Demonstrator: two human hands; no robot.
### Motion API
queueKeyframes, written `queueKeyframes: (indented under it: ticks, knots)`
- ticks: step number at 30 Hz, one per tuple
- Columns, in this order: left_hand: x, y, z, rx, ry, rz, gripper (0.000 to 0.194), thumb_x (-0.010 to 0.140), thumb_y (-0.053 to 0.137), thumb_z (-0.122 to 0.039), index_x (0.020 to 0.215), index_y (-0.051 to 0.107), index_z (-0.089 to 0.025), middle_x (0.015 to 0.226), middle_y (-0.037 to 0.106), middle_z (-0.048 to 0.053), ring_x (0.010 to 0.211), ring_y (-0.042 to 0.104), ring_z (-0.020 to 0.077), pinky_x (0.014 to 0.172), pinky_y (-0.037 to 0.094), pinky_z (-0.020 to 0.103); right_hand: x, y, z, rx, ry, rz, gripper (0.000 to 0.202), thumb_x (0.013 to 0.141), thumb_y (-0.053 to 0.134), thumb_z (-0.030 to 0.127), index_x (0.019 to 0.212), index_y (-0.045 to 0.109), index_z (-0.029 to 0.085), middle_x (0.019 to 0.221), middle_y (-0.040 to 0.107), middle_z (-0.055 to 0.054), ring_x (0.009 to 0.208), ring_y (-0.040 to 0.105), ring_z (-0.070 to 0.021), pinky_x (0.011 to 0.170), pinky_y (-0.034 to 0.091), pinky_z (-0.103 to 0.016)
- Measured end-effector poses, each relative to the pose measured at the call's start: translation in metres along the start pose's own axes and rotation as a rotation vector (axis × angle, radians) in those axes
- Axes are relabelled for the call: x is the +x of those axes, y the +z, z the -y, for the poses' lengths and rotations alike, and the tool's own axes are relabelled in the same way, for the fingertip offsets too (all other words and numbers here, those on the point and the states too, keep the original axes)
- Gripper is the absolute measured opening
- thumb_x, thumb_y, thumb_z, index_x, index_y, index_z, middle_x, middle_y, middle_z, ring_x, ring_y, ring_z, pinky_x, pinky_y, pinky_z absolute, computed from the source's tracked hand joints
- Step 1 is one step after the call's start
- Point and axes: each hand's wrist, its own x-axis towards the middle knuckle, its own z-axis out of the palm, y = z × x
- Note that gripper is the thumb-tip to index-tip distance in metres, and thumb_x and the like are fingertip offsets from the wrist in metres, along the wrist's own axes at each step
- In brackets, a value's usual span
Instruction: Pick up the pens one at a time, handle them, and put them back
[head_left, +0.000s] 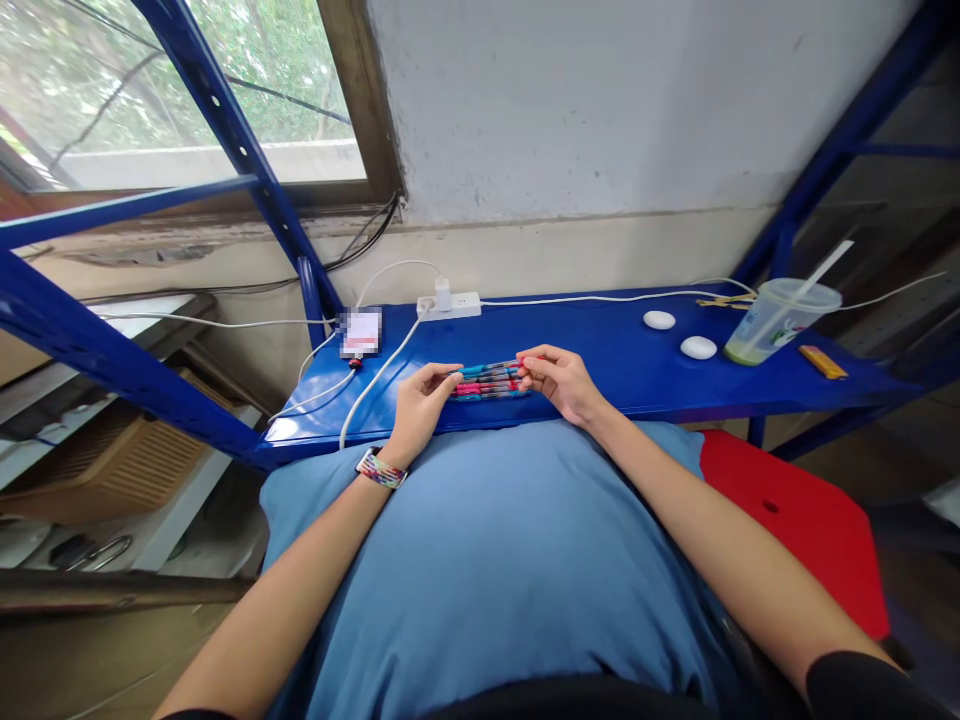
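Several slim pens (491, 386) with clear barrels and blue, pink and red parts lie side by side in a row near the front edge of the blue shelf table (585, 350). At their left ends is my left hand (424, 400), closed with thumb and fingers pinching the far pen of the row. My right hand (562, 383) is closed around the red right end of that same far pen, which tilts slightly up to the right. Fingers hide the pen ends. A colourful woven band (382, 469) is on my left wrist.
Behind stands a white power strip (457, 306) with cables. A phone-like device (361, 332) lies left. To the right are two white egg-shaped things (698, 347), a plastic cup (776, 320) with a straw, and an orange-yellow packet (823, 361). A blue cushion (517, 540) fills my lap.
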Motion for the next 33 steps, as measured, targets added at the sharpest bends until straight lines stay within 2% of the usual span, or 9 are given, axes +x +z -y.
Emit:
queueKeyframes:
  ticks: [4, 8, 13, 19, 21, 24, 26, 28, 33]
  knots:
    - [0.0005, -0.0002, -0.0004, 0.048, 0.035, 0.005, 0.026, 0.098, 0.076, -0.046, 0.094, 0.083, -0.02, 0.092, 0.081, 0.005, 0.087, 0.073, 0.0217, 0.084, 0.058, 0.035, 0.0016, -0.0018, -0.0025, 0.001, 0.002, 0.012, 0.038, 0.068, 0.102, 0.039, 0.092, 0.083, 0.017, 0.077, 0.078, -0.003, 0.065, 0.073, -0.0161, 0.07, 0.066, -0.033]
    - [0.001, -0.001, 0.0005, 0.122, 0.074, 0.017, 0.045, 0.107, 0.062, -0.048, 0.073, 0.073, -0.02, 0.075, 0.074, 0.003, 0.077, 0.068, 0.0192, 0.081, 0.054, 0.034, 0.0017, -0.0016, -0.0061, -0.019, -0.012, 0.044, 0.038, 0.069, 0.102, 0.039, 0.095, 0.083, 0.018, 0.075, 0.077, -0.002, 0.065, 0.072, -0.016, 0.074, 0.069, -0.036]
    - [0.0004, 0.0009, 0.0028, 0.051, 0.087, 0.025, 0.023, 0.099, 0.075, -0.044, 0.101, 0.076, -0.021, 0.093, 0.075, 0.003, 0.086, 0.069, 0.0194, 0.082, 0.055, 0.033, 0.0024, -0.0021, -0.0077, -0.019, 0.021, 0.022, 0.039, 0.068, 0.102, 0.04, 0.092, 0.083, 0.017, 0.075, 0.077, -0.003, 0.063, 0.071, -0.0156, 0.073, 0.07, -0.036]
    - [-0.001, 0.0035, 0.0017, 0.014, 0.086, 0.082, 0.032, 0.103, 0.07, -0.042, 0.129, 0.07, -0.023, 0.086, 0.073, 0.001, 0.085, 0.073, 0.02, 0.087, 0.058, 0.035, 0.0028, -0.0021, -0.0074, 0.0, 0.035, 0.037, 0.039, 0.069, 0.102, 0.039, 0.093, 0.083, 0.016, 0.076, 0.078, -0.005, 0.064, 0.071, -0.0163, 0.076, 0.071, -0.039]
    - [-0.0012, 0.0037, 0.0007, 0.008, 0.108, 0.092, 0.042, 0.097, 0.077, -0.041, 0.134, 0.067, -0.024, 0.095, 0.076, 0.003, 0.095, 0.075, 0.0214, 0.091, 0.058, 0.036, 0.0027, -0.002, -0.0075, 0.004, 0.034, 0.039, 0.039, 0.069, 0.102, 0.039, 0.094, 0.082, 0.016, 0.076, 0.078, -0.005, 0.064, 0.071, -0.0165, 0.076, 0.071, -0.04]
    - [-0.002, 0.0039, -0.0019, 0.034, 0.106, 0.101, 0.045, 0.094, 0.081, -0.041, 0.134, 0.069, -0.024, 0.103, 0.078, 0.004, 0.102, 0.075, 0.0233, 0.093, 0.058, 0.036, 0.0026, -0.0023, -0.0082, 0.004, 0.033, 0.041, 0.04, 0.069, 0.102, 0.039, 0.094, 0.082, 0.016, 0.077, 0.078, -0.005, 0.064, 0.071, -0.0163, 0.077, 0.071, -0.039]
    - [-0.0027, 0.0041, -0.0035, 0.076, 0.068, 0.106, 0.031, 0.104, 0.068, -0.045, 0.122, 0.075, -0.022, 0.089, 0.078, 0.003, 0.091, 0.075, 0.0226, 0.091, 0.057, 0.037, 0.0026, -0.0026, -0.0087, 0.0, 0.034, 0.049, 0.04, 0.07, 0.102, 0.039, 0.095, 0.082, 0.016, 0.077, 0.078, -0.005, 0.064, 0.071, -0.0163, 0.077, 0.071, -0.039]
    - [-0.0031, 0.0044, -0.0038, 0.086, 0.058, 0.103, 0.03, 0.107, 0.061, -0.045, 0.118, 0.077, -0.021, 0.082, 0.077, 0.002, 0.086, 0.075, 0.0225, 0.092, 0.057, 0.039, 0.0025, -0.0027, -0.0089, -0.006, 0.033, 0.05, 0.04, 0.07, 0.102, 0.039, 0.095, 0.082, 0.016, 0.077, 0.078, -0.005, 0.065, 0.071, -0.0162, 0.078, 0.071, -0.039]
    - [-0.0028, 0.0049, -0.0009, 0.07, 0.133, 0.088, 0.04, 0.095, 0.079, -0.037, 0.131, 0.071, -0.023, 0.115, 0.08, 0.007, 0.113, 0.074, 0.0251, 0.104, 0.055, 0.04, 0.0016, -0.0012, -0.0077, -0.014, 0.018, 0.032, 0.038, 0.07, 0.102, 0.039, 0.093, 0.082, 0.017, 0.076, 0.078, -0.003, 0.065, 0.071, -0.016, 0.078, 0.071, -0.039]
